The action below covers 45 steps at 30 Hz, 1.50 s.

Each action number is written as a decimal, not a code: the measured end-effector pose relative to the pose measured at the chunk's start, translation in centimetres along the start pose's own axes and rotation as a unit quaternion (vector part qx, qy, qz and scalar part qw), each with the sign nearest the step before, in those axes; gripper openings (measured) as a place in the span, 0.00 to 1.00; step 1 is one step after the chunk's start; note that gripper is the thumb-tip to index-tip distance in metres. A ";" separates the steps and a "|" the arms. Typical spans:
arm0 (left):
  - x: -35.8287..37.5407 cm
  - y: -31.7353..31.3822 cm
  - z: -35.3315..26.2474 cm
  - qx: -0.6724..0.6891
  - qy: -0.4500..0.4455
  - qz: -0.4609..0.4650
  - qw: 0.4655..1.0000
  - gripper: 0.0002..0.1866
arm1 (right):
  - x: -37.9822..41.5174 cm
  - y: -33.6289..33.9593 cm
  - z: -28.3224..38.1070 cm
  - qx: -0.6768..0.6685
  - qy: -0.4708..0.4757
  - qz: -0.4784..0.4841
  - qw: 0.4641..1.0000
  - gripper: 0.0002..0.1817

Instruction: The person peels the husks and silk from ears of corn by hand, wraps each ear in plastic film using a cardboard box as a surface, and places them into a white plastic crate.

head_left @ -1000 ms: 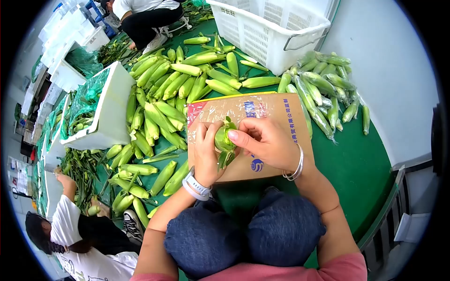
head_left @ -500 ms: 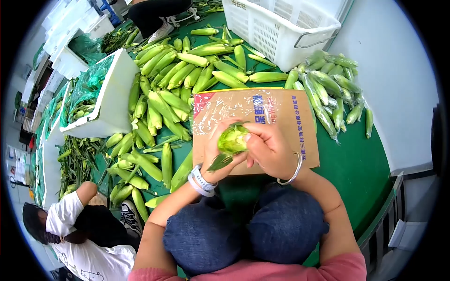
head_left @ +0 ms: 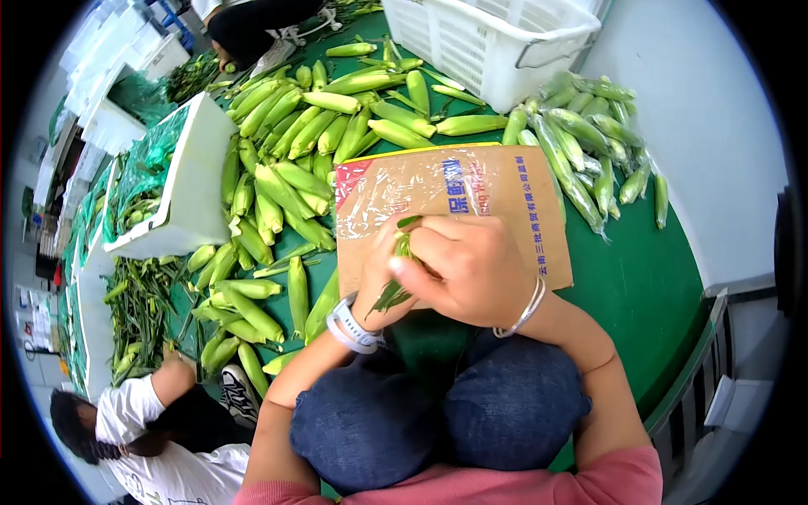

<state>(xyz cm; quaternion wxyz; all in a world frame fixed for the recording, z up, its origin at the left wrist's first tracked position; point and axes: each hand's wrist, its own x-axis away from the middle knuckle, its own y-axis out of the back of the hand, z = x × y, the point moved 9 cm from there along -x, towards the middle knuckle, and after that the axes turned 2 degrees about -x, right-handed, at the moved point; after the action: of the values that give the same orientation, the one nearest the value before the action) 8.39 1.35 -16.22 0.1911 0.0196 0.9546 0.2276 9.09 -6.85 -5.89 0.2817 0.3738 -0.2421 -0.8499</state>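
**A green floor (head_left: 631, 337) and a big pile of corn (head_left: 324, 118)**

The room has a pale wall (head_left: 699, 151) on the right and a white basket (head_left: 454, 50) at the far side. Near the person's knees (head_left: 513, 412) is a brown carton (head_left: 513, 244) with shiny clear plastic on it. One ear of corn (head_left: 403, 247) is up in front of the carton, between the two hands. The left hand (head_left: 374, 273) is curled around it from the left. The right hand (head_left: 471, 269) is bent closed over its right side, with the thumb pressed in close. The hands hide most of the ear, but some loose green leaves (head_left: 390, 299) poke out on the near side.

The pile is left of the carton and behind it. On the right, bagged corn (head_left: 585, 139) lies in a heap by the wall. On the left is a white box (head_left: 195, 185) with green plastic (head_left: 150, 160) in it. A person in a white top (head_left: 177, 459) is near on the left.
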 end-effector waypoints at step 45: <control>-6.1 0.2 14.5 0.516 0.378 -0.252 0.727 0.25 | 9.4 -2.8 -22.4 0.200 -0.380 0.110 0.896 0.22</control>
<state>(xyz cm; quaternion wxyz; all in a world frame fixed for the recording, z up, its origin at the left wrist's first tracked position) 19.49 6.94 -25.95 -0.1750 -0.2135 0.8881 -0.3675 20.33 -15.53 -25.80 0.1793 0.0417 -0.5351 -0.8245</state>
